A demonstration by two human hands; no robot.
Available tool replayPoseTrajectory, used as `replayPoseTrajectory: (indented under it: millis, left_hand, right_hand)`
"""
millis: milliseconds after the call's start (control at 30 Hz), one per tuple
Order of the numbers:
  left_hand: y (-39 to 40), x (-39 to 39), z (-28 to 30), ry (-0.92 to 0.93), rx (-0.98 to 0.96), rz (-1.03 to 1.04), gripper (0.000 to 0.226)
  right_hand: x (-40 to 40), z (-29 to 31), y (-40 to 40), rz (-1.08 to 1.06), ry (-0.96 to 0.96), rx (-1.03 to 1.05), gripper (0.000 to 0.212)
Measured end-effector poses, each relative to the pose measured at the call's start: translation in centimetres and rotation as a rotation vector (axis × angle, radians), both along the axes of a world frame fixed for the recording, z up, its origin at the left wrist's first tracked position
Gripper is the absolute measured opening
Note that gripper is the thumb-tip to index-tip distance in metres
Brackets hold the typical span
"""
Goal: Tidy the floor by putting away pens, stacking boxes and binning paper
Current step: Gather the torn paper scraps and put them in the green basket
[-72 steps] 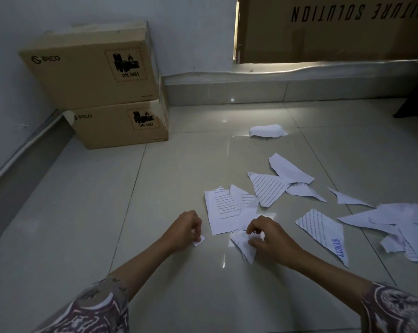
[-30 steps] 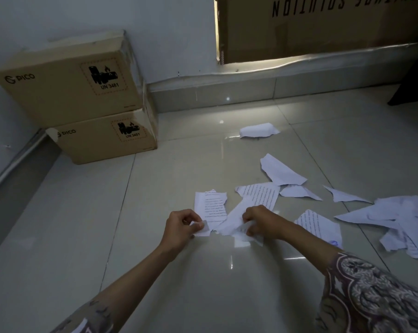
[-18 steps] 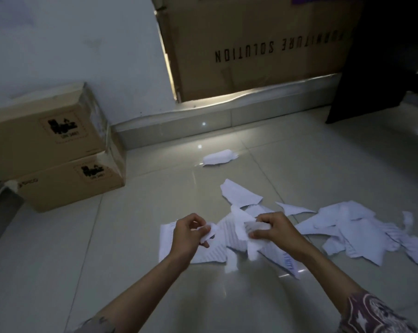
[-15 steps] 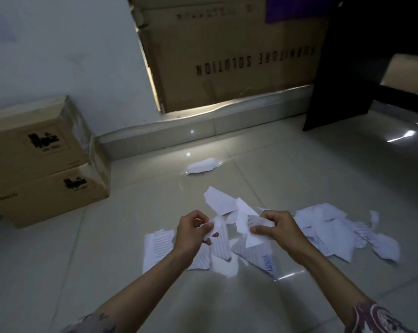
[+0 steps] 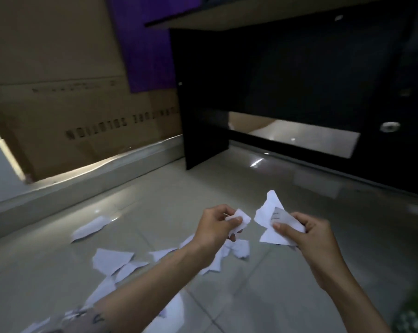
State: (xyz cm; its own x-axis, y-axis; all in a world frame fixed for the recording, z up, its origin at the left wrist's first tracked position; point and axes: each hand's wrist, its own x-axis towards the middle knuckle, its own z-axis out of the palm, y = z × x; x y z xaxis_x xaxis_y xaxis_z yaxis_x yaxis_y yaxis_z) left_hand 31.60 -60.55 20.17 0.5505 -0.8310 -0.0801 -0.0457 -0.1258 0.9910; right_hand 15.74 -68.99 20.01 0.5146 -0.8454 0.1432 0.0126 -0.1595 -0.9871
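Note:
My left hand [image 5: 215, 228] pinches a small white paper scrap [image 5: 241, 216] between thumb and fingers, raised above the floor. My right hand [image 5: 310, 236] grips a bunch of larger torn paper pieces [image 5: 270, 213], one pointing upward. The two hands are close together with a small gap between their scraps. Several torn paper pieces [image 5: 112, 259] lie scattered on the tiled floor below and to the left, and one separate piece [image 5: 90, 228] lies nearer the wall.
A large flat cardboard carton [image 5: 71, 121] leans against the wall behind a raised floor ledge [image 5: 83, 186]. A black desk [image 5: 299, 80] stands ahead to the right with a gap under its panel. Something green and blurred [image 5: 417, 308] shows at the bottom right.
Both hands have lifted off the floor with their paper scraps. The view has swung right, so the two stacked boxes are out of sight and the black desk fills the right.

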Motion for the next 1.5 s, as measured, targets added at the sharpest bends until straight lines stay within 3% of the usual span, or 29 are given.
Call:
replayPoseTrajectory:
  millis: [133,333,400,567,700,767,1000,1133,1500]
  left_hand:
    - [-4.7,-7.8,1.9,0.023,-0.014,-0.223,0.013]
    - [-9.7,-18.7,4.9,0.015,-0.078,-0.519,0.028]
    - [-11.3,-21.5,5.6,0.007,-0.093,-0.566,0.028]
    - [-15.4,-27.9,6.0,-0.099,-0.039,-0.706,0.012]
    - [-16.9,-30.7,5.4,-0.059,0.086,-0.825,0.047]
    - [-17.2,-30.9,4.8,0.013,0.105,-0.834,0.052]
    - [-17.7,-27.5,3.9,0.082,0.048,-0.767,0.04]
    - [-17.4,-23.8,4.4,0.126,-0.033,-0.666,0.01]
    - [-10.6,-3.5,4.9,-0.029,-0.071,-0.289,0.013]
  right_hand:
    - [-8.1,2.8,-1.0,-0.236,0.012,-0.104,0.011]
    - [-18.5,5.0,-1.6,-0.655,0.111,-0.274,0.011]
    - [-21.1,4.6,-2.1,-0.746,0.203,-0.277,0.009]
    - [-25.9,3.1,-2.7,-0.918,0.531,-0.185,0.038]
    - [-27.5,2.5,-3.0,-0.83,0.605,-0.088,0.037]
    - [-27.6,2.3,-3.2,-0.821,0.614,-0.053,0.039]
    - [-25.4,2.3,-3.9,-0.778,0.563,-0.129,0.026]
    - [-21.6,3.1,-3.9,-0.692,0.45,-0.273,0.019]
    - [-3.5,4.0,-2.9,-0.236,0.153,-0.335,0.01]
